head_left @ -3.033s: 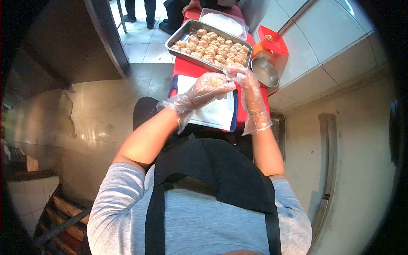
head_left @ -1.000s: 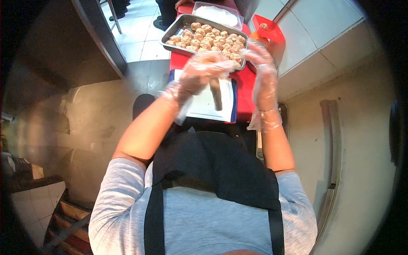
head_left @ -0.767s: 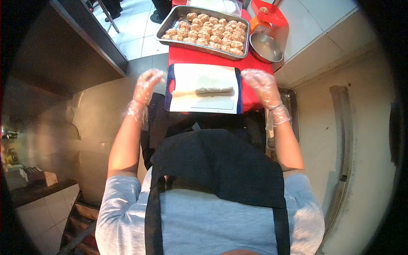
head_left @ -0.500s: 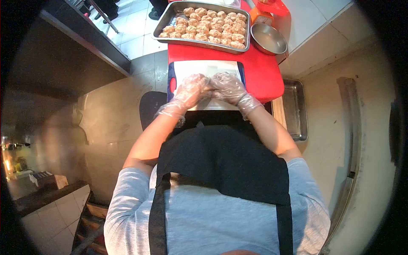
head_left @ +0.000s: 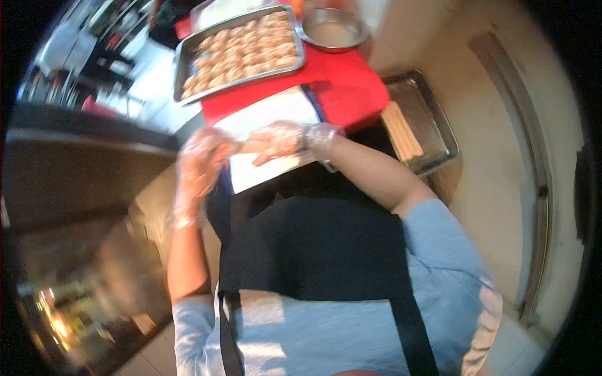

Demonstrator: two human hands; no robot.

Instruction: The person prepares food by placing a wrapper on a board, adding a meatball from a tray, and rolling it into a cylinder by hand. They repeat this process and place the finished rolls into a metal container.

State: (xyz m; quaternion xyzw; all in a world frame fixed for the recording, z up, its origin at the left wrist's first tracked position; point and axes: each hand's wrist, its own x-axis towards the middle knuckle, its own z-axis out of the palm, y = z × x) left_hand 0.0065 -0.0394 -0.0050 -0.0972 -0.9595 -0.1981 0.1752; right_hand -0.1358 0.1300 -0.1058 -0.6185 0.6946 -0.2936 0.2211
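Both my hands wear clear plastic gloves. My left hand [head_left: 204, 153] is over the left edge of the white cutting board [head_left: 276, 113] with blue ends, its fingers curled together. Whatever they may hold is blurred. Reaching across the board from the right, my right hand [head_left: 279, 139] has its thumb apart from its fingers, and the fingertips point toward my left hand. Beyond the board, a metal tray [head_left: 241, 82] bears rows of lumpy orange-brown balls [head_left: 244, 50].
The red table [head_left: 351, 81] carries the board, the tray and a metal bowl [head_left: 332, 30] of cloudy liquid. Lower right stand another metal pan [head_left: 433, 119] and a wooden piece [head_left: 401, 131]. A wall [head_left: 501, 156] runs along the right. A person [head_left: 69, 50] is at the far left.
My head view has turned, so the table appears tilted and shifted left. My hands, together over the board before, have moved apart; the left one has gone to the board's left edge.
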